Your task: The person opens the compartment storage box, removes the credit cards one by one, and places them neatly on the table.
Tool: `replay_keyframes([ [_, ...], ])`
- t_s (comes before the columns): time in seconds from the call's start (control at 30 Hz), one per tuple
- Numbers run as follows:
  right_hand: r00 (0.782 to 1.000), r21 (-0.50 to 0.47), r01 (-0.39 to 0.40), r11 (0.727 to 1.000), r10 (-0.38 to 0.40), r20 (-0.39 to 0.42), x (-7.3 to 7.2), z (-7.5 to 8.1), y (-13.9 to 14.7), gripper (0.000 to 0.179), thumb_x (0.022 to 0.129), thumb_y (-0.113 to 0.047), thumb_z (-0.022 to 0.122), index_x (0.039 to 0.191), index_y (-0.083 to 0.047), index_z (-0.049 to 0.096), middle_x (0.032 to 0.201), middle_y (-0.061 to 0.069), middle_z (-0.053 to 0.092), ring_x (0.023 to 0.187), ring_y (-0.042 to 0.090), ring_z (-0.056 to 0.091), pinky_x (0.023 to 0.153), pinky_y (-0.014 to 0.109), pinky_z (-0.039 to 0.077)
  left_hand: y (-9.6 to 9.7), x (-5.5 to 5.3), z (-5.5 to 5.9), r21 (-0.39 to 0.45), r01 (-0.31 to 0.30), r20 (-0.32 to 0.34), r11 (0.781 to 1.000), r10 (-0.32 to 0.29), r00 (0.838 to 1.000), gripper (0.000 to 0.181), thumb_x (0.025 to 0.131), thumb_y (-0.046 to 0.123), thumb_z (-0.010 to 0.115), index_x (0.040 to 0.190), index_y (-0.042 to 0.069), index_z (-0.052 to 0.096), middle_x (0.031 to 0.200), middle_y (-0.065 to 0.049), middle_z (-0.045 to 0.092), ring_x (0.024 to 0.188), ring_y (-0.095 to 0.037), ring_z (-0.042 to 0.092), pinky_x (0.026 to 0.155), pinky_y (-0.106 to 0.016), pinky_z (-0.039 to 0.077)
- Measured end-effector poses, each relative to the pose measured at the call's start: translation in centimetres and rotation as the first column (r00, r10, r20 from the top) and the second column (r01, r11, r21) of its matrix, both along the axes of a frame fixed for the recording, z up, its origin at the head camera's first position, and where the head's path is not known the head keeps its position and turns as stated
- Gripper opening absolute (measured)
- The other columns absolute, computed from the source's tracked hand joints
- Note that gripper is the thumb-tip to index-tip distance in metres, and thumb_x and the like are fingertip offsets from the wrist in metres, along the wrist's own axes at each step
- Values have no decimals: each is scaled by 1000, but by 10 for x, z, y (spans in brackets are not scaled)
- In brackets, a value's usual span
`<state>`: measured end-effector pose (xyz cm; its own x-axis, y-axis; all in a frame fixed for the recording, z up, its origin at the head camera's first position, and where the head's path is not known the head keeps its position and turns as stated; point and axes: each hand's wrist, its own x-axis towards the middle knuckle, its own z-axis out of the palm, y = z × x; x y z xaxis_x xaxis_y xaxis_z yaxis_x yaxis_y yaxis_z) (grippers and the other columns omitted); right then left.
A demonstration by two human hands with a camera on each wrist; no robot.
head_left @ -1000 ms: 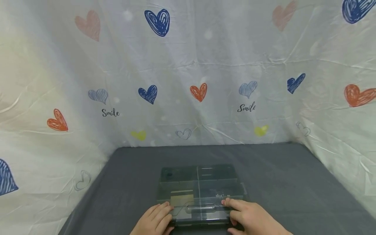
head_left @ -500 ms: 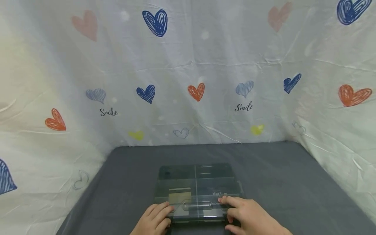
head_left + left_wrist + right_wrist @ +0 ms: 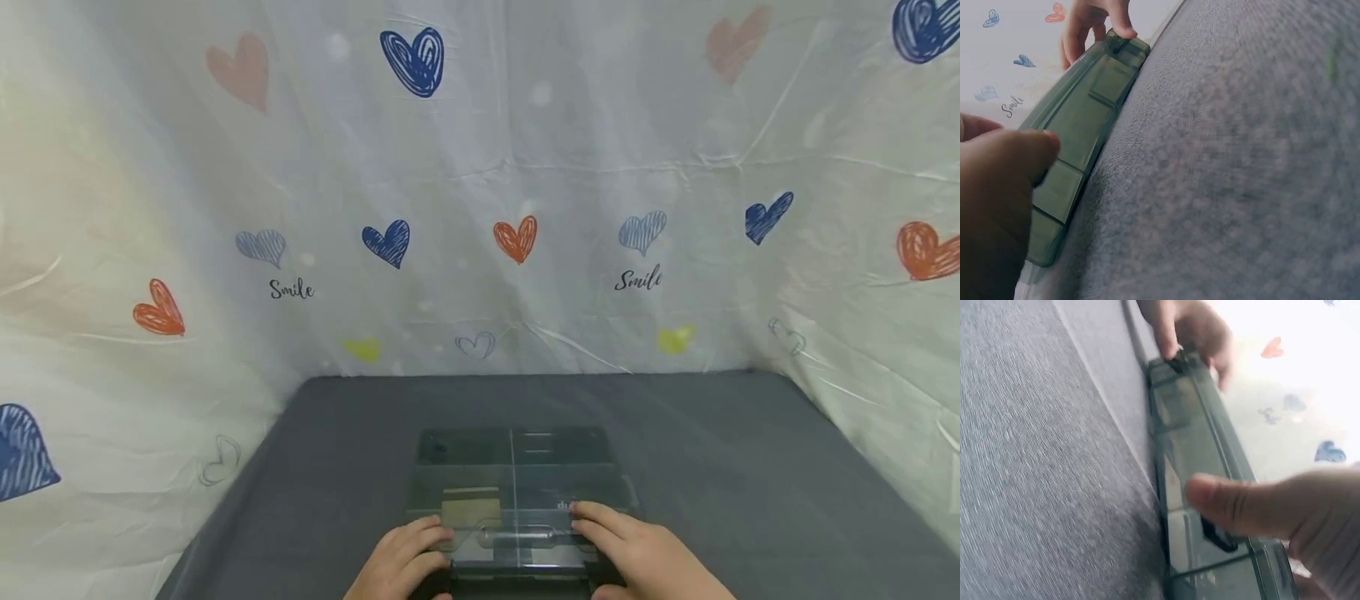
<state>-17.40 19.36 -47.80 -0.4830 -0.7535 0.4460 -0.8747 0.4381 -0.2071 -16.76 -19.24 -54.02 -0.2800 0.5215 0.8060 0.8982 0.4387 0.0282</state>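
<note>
A see-through, grey-green plastic storage box with compartments lies lid down-flat on the table near its front. My left hand grips its front left corner, fingers over the lid and thumb on the front side. At the front right corner my right hand holds it the same way. The right wrist view shows my right thumb beside a dark latch on the box's front. In the left wrist view, my left thumb lies against the front side. Through the lid show a beige piece and white lettering, partly covered by right fingers.
Dark grey cloth covers the table around the box. A white curtain printed with hearts and "Smile" hangs behind and along both sides.
The right fingers have shifted on the lid and now lie closer together, and the right thumb sits lower. The left hand stays at its corner. The head view has swung slightly.
</note>
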Motion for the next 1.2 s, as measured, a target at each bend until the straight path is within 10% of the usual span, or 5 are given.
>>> replay_keyframes([
  [0.17, 986, 88, 158, 983, -153, -64, 8, 0, -6, 85, 75, -43, 89, 135, 10, 59, 142, 24, 54, 116, 35, 63, 76, 30, 58, -2, -8, -1, -15, -54, -68, 998, 53, 996, 51, 98, 48, 68, 122, 3, 69, 127, -20, 65, 115, -36, 60, 103, -36, 42],
  [0.4, 958, 131, 226, 965, -196, -207, 11, -3, -12, 83, 65, -33, 97, 127, 11, 64, 134, 23, 61, 112, 35, 67, 75, 31, 59, -3, -12, 5, -27, -67, -113, 997, 63, 992, 40, 96, 46, 71, 110, 8, 73, 115, -13, 68, 101, -27, 63, 82, -39, 50],
  [0.73, 974, 145, 226, 963, -226, -18, 11, 12, -2, 68, 80, -38, 88, 132, -2, 67, 140, 16, 57, 119, 32, 62, 79, 37, 59, -6, -11, 4, 30, -66, -125, 997, 69, 990, 42, 96, 48, 71, 107, 7, 74, 116, -18, 67, 102, -32, 63, 83, -40, 50],
  [1.03, 721, 281, 502, 818, -575, 387, 16, 26, -1, 79, 72, -50, 90, 136, -11, 64, 119, 9, 57, 89, 19, 60, 67, 39, 53, -18, -1, 4, 71, -201, 180, 977, 185, 966, 57, 84, 55, 81, 118, 11, 71, 131, -18, 60, 116, -32, 58, 98, -33, 46],
  [1.2, 733, 304, 486, 820, -571, 369, 16, 26, 2, 79, 71, -37, 94, 138, -9, 63, 104, 3, 62, 81, 17, 62, 67, 40, 55, -19, 6, 11, 16, -244, 374, 970, 220, 901, 61, 77, 48, 89, 124, 15, 68, 141, -22, 50, 112, -29, 60, 76, -36, 56],
])
